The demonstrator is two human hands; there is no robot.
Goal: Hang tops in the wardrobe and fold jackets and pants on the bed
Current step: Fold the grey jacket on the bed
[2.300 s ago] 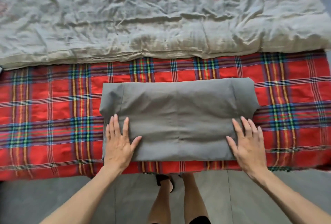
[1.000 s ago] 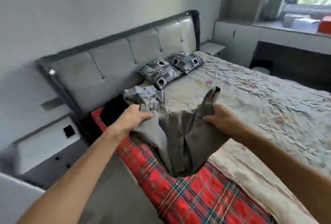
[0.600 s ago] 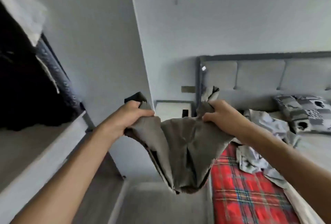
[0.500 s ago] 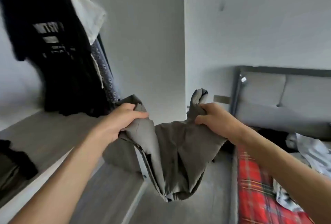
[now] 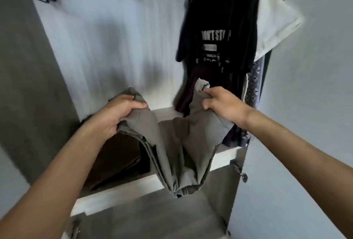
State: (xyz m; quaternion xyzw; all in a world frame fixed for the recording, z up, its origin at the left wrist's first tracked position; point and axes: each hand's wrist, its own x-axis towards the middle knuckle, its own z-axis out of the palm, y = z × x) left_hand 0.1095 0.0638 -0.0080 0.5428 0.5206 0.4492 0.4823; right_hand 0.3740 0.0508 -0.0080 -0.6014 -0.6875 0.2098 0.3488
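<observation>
Grey garment (image 5: 177,154) hangs bunched, folded middle sagging.

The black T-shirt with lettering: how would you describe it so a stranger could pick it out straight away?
Look into the open wardrobe, at the clothes hanging on its right side. The black T-shirt is the leftmost of that group, beside a white top. It alone carries pale block lettering across the chest.

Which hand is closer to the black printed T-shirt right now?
Right. The right hand grips one end of the gray garment just below the black T-shirt. The left hand grips the other end, well off to the T-shirt's lower left.
</observation>
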